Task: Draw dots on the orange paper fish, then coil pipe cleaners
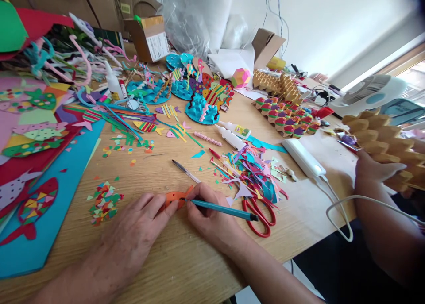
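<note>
We have an orange paper fish (172,198) flat on the near part of the surface (186,259), between our two hands. Its long axis runs mostly left to right, tilted slightly, with the forked tail pointing right and a little away from us; our fingers hide the left end. Small dark dots mark its body. Our left hand (133,226) is clamped down on the fish by the fingertips. Our right hand (209,211), just beside the tail, is closed around a blue felt-tip pen (222,209), whose nib points left at the fish and whose dark end points right, slightly towards us. Beyond them lies a clear ballpoint pen (186,170), dark tip aimed to the far left. Red-handled scissors (272,214) lie to the right, handles towards us, blades hidden by paper scraps (262,171).
</note>
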